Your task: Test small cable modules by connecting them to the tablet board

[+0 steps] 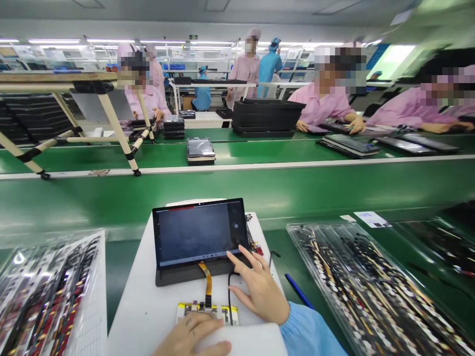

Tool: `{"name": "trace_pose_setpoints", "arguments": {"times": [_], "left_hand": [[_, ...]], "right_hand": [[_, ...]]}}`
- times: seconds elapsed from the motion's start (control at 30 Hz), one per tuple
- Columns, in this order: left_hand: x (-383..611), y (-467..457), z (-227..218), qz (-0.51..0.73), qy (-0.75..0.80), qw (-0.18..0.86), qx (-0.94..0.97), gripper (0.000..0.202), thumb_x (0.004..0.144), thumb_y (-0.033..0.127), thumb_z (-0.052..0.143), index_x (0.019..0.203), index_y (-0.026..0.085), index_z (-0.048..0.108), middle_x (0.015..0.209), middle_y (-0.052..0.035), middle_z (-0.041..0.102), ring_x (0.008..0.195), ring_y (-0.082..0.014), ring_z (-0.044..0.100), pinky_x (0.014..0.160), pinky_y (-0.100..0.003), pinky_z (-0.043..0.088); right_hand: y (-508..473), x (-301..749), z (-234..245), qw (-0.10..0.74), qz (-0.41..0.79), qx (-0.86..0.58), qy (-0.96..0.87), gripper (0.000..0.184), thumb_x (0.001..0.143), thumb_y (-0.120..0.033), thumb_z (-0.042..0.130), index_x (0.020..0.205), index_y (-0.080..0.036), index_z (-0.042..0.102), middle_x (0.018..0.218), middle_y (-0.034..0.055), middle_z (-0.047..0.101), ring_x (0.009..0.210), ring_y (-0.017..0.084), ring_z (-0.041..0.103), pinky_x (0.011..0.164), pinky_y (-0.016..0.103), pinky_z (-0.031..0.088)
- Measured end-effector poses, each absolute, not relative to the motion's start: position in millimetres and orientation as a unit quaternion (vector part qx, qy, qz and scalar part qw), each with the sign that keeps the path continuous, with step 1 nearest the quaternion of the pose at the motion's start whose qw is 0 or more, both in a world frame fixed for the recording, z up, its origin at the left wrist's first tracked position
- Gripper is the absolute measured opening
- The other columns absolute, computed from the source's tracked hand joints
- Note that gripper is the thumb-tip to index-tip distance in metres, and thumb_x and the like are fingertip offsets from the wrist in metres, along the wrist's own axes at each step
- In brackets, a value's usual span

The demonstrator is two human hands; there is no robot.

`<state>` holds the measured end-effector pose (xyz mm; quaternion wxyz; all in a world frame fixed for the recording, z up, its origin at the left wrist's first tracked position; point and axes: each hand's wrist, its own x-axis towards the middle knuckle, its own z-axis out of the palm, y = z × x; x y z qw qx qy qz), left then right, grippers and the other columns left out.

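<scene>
A tablet screen (196,233) leans upright on a dark stand (174,277), showing a dark grey picture. My right hand (258,284) has its fingers spread, with the fingertips at the screen's lower right corner. From under the screen an orange flex cable (208,282) runs down to a circuit board (222,312) edged with yellow tape. My left hand (196,333) lies over the board's near edge, its fingers stretched out and apart, beside a white block (247,341). A thin black cable (229,296) passes between the board and my right hand. Part of the board is hidden by my left hand.
A white board (133,306) lies under the setup. Clear trays of small cable parts stand left (55,296) and right (371,287); a blue pen (299,291) lies between. Beyond the green conveyor (297,183) are a pipe-frame rack (118,128), stacked tablets (200,151) and co-workers in pink.
</scene>
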<state>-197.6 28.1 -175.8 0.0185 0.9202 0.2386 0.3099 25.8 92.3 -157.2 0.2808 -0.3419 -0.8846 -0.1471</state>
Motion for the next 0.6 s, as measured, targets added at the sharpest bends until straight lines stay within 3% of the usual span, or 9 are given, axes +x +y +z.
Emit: {"name": "trace_pose_setpoints", "arguments": {"times": [0.13, 0.27, 0.37, 0.5, 0.6], "left_hand": [[-200, 28, -164, 0.301, 0.240, 0.075, 0.920, 0.022, 0.093, 0.025, 0.044, 0.111, 0.020, 0.056, 0.103, -0.0077, 0.066, 0.095, -0.0152, 0.061, 0.085, -0.024, 0.047], [-202, 27, -165, 0.295, 0.240, 0.090, 0.920, 0.025, 0.094, 0.026, 0.041, 0.115, 0.019, 0.053, 0.106, -0.0107, 0.064, 0.099, -0.0171, 0.060, 0.087, -0.028, 0.047], [-203, 26, -165, 0.279, 0.240, 0.079, 0.926, 0.028, 0.095, 0.029, 0.038, 0.118, 0.018, 0.052, 0.108, -0.0118, 0.063, 0.099, -0.0180, 0.059, 0.086, -0.030, 0.047], [-202, 20, -152, 0.282, 0.233, 0.057, 0.929, 0.030, 0.097, 0.028, 0.032, 0.116, 0.020, 0.053, 0.107, -0.0094, 0.063, 0.095, -0.0157, 0.059, 0.084, -0.027, 0.046], [-197, 14, -141, 0.271, 0.236, 0.047, 0.932, 0.027, 0.095, 0.026, 0.038, 0.118, 0.023, 0.052, 0.109, -0.0074, 0.062, 0.096, -0.0148, 0.057, 0.086, -0.025, 0.043]], "right_hand": [[96, 28, -151, 0.393, -0.079, -0.362, -0.842, 0.020, 0.085, -0.017, 0.043, 0.102, -0.019, 0.052, 0.100, 0.0047, 0.064, 0.105, 0.018, 0.052, 0.081, 0.031, 0.042], [92, 36, -136, 0.411, -0.018, -0.374, -0.831, 0.019, 0.088, -0.013, 0.037, 0.097, -0.021, 0.052, 0.091, 0.0022, 0.065, 0.089, 0.014, 0.059, 0.076, 0.027, 0.048], [71, 40, -121, 0.359, 0.043, -0.357, -0.862, 0.023, 0.090, -0.021, 0.036, 0.106, -0.022, 0.053, 0.098, 0.0013, 0.065, 0.091, 0.013, 0.059, 0.077, 0.024, 0.049], [34, 38, -111, 0.210, 0.079, -0.302, -0.927, 0.040, 0.087, -0.035, 0.047, 0.125, -0.022, 0.046, 0.114, 0.0027, 0.059, 0.101, 0.018, 0.056, 0.085, 0.028, 0.046], [16, 38, -114, 0.198, 0.034, -0.268, -0.942, 0.045, 0.089, -0.032, 0.044, 0.132, -0.019, 0.038, 0.108, 0.0014, 0.062, 0.090, 0.015, 0.059, 0.077, 0.023, 0.047]]}}
